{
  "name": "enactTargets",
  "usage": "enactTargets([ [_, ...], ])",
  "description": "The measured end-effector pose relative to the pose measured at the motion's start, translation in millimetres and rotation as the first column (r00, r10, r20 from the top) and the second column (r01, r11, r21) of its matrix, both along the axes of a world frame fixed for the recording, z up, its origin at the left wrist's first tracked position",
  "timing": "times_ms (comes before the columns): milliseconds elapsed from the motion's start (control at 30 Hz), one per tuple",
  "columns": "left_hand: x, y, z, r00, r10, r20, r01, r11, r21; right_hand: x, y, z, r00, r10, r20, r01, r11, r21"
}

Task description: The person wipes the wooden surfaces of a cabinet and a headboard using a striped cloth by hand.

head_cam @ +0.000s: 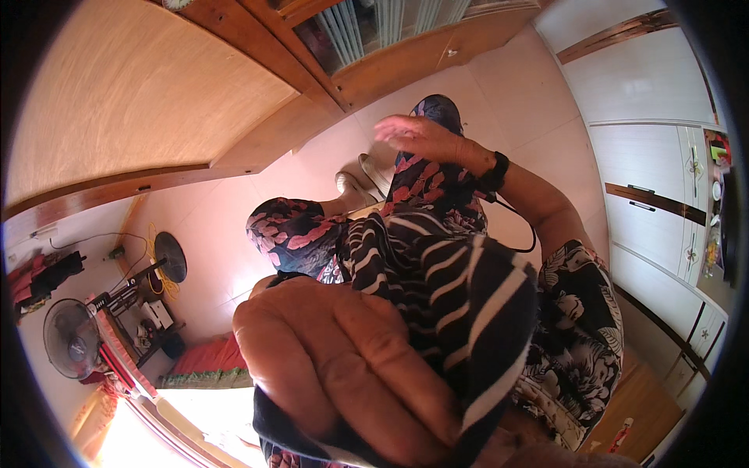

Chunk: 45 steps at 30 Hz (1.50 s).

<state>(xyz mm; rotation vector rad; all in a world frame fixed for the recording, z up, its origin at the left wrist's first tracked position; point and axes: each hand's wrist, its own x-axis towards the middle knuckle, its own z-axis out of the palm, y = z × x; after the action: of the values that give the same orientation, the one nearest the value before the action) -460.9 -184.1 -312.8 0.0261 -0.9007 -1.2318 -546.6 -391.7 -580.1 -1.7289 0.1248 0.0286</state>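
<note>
Very close to the camera, my left hand (333, 357) is closed on a dark cloth with pale stripes (497, 292). The cloth bunches between the hand and my lap, and its lower part is partly hidden by the fingers. Above my knee on the right, my right hand (418, 137) is held out with nothing in it, fingers extended and close together; its wrist bears a black band with a cable. Both knees are covered by dark floral trousers (292, 234).
A wooden panel (146, 93) and a glazed wooden cabinet (404, 64) stand beyond my feet. At left are a fan (73, 339), a round black stand base (171, 257) and a yellow cable (167, 286). White cabinets (638, 169) line the right side.
</note>
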Motion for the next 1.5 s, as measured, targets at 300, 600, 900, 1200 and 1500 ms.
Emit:
enactTargets([
  [300,24.6,38.1,-95.2,0.713,0.677,0.181,-0.687,0.624,0.371,-1.4,44.8,34.2,0.684,0.716,0.141,-0.723,0.638,0.266],
  [600,37.3,44.5,-143.4,0.170,0.470,0.866,-0.984,0.035,0.174,-6.5,51.4,36.2,0.969,0.151,-0.194,-0.082,0.942,0.327],
  [900,17.1,20.6,-169.0,-0.460,0.013,0.888,-0.539,0.791,-0.291,22.4,57.7,55.9,0.998,-0.018,-0.064,0.060,0.652,0.756],
  [1200,61.4,93.2,-250.9,-0.326,0.036,0.945,-0.715,0.645,-0.271,26.3,-3.6,63.8,0.992,-0.121,-0.041,0.126,0.978,0.167],
  [1500,101.0,273.3,-396.6,-0.094,-0.512,0.854,-0.991,-0.036,-0.131,46.4,-214.6,186.2,0.611,-0.400,0.683,0.786,0.412,-0.461],
])
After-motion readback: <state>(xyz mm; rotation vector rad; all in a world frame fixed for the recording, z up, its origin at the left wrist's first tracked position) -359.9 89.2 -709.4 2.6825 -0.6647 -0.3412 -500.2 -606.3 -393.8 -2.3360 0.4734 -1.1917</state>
